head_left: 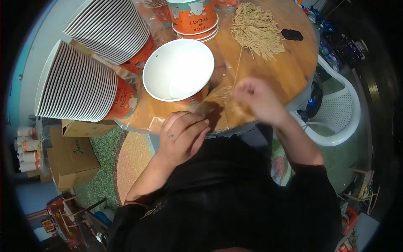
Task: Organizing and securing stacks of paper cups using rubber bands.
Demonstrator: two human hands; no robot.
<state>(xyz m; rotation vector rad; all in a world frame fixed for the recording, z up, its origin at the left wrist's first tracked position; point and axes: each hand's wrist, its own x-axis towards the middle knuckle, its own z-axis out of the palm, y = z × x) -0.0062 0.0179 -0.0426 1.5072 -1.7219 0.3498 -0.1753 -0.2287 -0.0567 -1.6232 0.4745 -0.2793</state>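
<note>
Near the table's edge, my left hand [182, 133] is closed, its fingers bent together; whatever they hold is hidden. My right hand [259, 97] is raised over the table to the right, slightly blurred, its fingers curled in; I cannot make out anything in them. Just beyond my left hand, a white-lined paper bucket [178, 69] with an orange outside leans with its mouth toward me. A small dark hole shows near its left rim. A tan bundle of cut strings [258, 31] lies farther off, and one thin strand trails from it toward me.
Two tall stacks of nested orange paper buckets [79, 84] lean at the left. Another printed bucket stack [194, 19] stands upside down at the back. A black flat object [292, 35] lies beside the strings. A white plastic chair [336, 105] and a cardboard box [75, 155] flank the table.
</note>
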